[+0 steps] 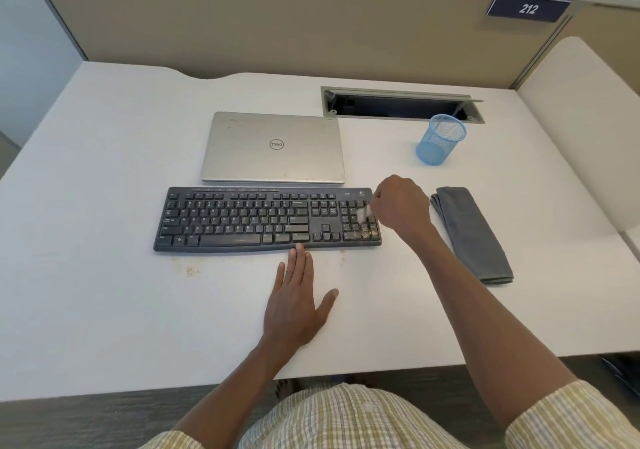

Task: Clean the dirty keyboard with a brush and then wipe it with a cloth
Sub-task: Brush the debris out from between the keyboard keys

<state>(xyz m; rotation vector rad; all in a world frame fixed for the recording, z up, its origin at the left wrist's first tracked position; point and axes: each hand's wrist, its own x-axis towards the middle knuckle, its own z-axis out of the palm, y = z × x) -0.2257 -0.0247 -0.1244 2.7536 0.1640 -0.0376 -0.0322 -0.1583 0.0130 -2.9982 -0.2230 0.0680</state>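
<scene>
A black keyboard (249, 221) lies across the middle of the white desk (104, 310). Tan crumbs sit on its number pad at the lower right corner. My right hand (401, 206) hovers over that end and grips a small brush (363, 212), whose pale bristles touch the number-pad keys. My left hand (298, 296) lies flat on the desk, fingers straight, fingertips against the keyboard's front edge. A folded grey cloth (472, 235) rests on the desk to the right of the keyboard, untouched.
A closed silver laptop (273, 147) sits just behind the keyboard. A blue mesh pen cup (440, 140) stands at the back right, in front of an open cable tray (398, 103). Some crumbs lie on the desk near the keyboard's front left.
</scene>
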